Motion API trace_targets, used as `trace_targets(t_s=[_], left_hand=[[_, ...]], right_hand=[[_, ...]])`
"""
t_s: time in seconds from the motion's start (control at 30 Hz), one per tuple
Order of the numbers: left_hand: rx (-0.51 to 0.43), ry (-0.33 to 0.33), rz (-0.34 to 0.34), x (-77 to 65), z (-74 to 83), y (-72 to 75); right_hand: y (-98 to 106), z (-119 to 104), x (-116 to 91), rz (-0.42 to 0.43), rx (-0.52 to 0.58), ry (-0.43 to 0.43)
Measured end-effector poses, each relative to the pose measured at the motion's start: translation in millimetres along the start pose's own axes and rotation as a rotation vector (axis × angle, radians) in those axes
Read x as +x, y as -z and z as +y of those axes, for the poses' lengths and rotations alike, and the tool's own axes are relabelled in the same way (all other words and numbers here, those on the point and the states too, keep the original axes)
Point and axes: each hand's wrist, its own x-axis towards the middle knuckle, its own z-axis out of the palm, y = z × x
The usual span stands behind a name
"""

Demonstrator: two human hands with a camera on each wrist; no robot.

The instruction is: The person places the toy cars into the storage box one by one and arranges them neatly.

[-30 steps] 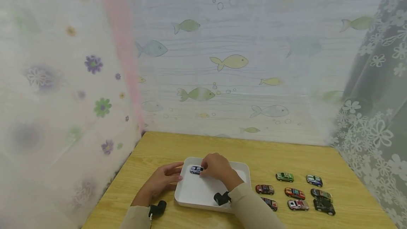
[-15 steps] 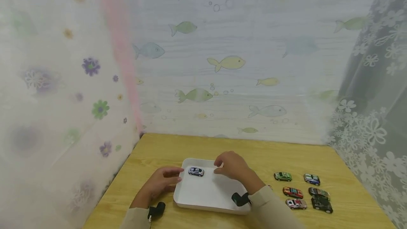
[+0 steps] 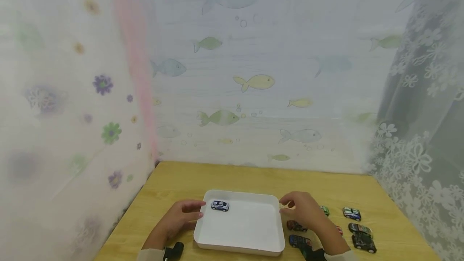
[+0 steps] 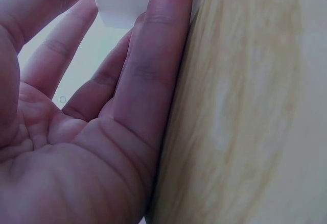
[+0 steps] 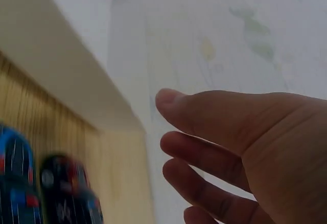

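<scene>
A white rectangular tray (image 3: 246, 226) lies on the table, with one white-and-dark toy car (image 3: 220, 206) in its back left corner. My left hand (image 3: 179, 217) is at the tray's left side, fingers extended and fingertips by the wall. The left wrist view has its little-finger side against the wood and the tray's white corner (image 4: 125, 2) beyond the fingers. Beside the tray's right wall is my right hand (image 3: 304, 212), loosely bent and holding nothing. In the right wrist view a gap separates its fingertips (image 5: 168, 99) from the tray wall (image 5: 66, 76).
Several toy cars stand on the wooden table (image 3: 217, 176) right of the tray, including a dark car (image 3: 299, 241), a blue-and-white car (image 3: 351, 213) and a black car (image 3: 364, 242). My right forearm partly covers some. Patterned curtains (image 3: 253, 104) hang around the table.
My right hand has let go of the white-and-dark toy car inside the tray and moved right, out past the tray's right edge. The left hand has stayed at the tray's left side.
</scene>
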Motion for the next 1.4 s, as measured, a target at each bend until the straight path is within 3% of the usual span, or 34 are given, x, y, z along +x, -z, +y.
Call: trace_targets(t_s=[0.23, 0.5, 0.7, 0.93, 1.4], left_hand=[[-0.01, -0.009, -0.003, 0.1, -0.9, 0.0], [-0.016, 0.009, 0.021, -3.0, -4.7, -0.7], [-0.018, 0.013, 0.024, -3.1, -4.8, -1.6], [-0.026, 0.002, 0.021, 1.1, -0.5, -2.2], [-0.015, -0.006, 0.016, -0.4, -0.3, -1.8]], right_hand=[[13.4, 30.3, -18.9, 0.008, 0.061, -0.046], [14.6, 50.3, -28.2, -0.092, 0.136, -0.092], [11.8, 59.8, -27.1, -0.152, 0.142, -0.129], [15.1, 67.3, -24.9, -0.134, 0.116, -0.141], [10.9, 73.7, -27.9, -0.199, 0.196, -0.088]])
